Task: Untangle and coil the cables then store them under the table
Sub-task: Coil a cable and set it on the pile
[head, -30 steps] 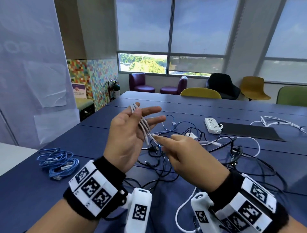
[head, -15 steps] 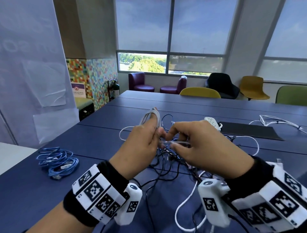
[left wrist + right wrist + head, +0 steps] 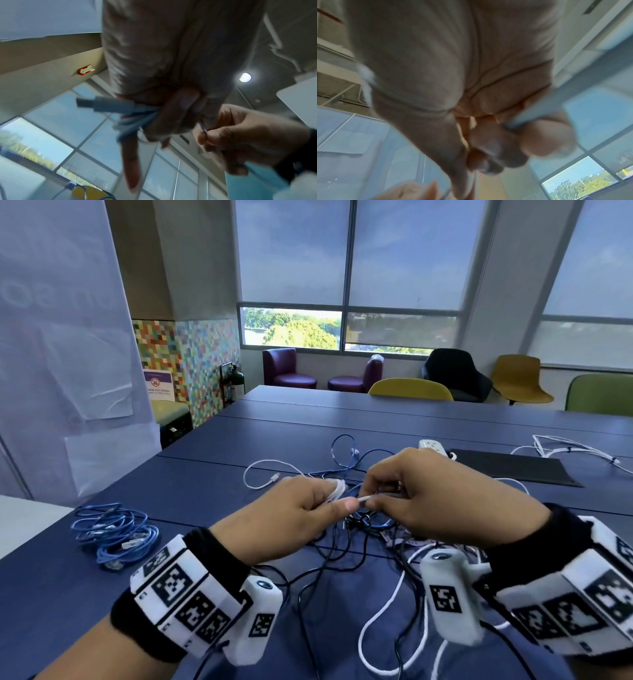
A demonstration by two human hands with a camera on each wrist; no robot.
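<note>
My left hand (image 3: 308,508) grips a small bundle of folded white cable (image 3: 337,489) over the blue table (image 3: 205,474); in the left wrist view the white cable (image 3: 130,120) and its USB plug (image 3: 102,104) stick out of the fist. My right hand (image 3: 404,494) pinches the same cable's free strand (image 3: 368,498) close to my left thumb. Its loose end with a small plug (image 3: 274,475) loops across the table behind my left hand. Under both hands lies a tangle of black, blue and white cables (image 3: 359,542). The right wrist view is blurred.
A coiled blue network cable (image 3: 113,532) lies at the table's left. A white power strip (image 3: 433,447) and a dark mat (image 3: 513,470) sit behind my right hand, with more white cable (image 3: 575,448) at the far right. Chairs line the far side.
My hands have come down and together over the tangle. The left hand, open with the white cable across its palm a second ago, has curled round the bundle; the right now pinches the strand.
</note>
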